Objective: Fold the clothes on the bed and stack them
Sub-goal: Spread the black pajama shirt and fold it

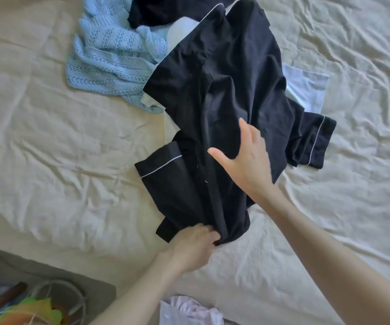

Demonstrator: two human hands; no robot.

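Note:
A black pyjama shirt with white piping (231, 95) lies spread lengthwise on the cream bed sheet (60, 141), its two short sleeves sticking out left and right. My left hand (195, 247) pinches the shirt's near edge at the bottom. Over the shirt's middle, my right hand (245, 158) is flat with fingers apart, pressing or hovering on the cloth. A light blue knitted sweater (109, 55) lies crumpled at the upper left, touching the shirt. Another dark garment (165, 8) sits at the top edge. White cloth (306, 87) shows under the shirt at the right.
The bed's near left corner ends at a grey floor or mat (48, 277) with cables and colourful objects (32, 308). A pale pink garment (189, 310) lies at the bottom centre, near my arms. Wrinkled sheet stretches to the right.

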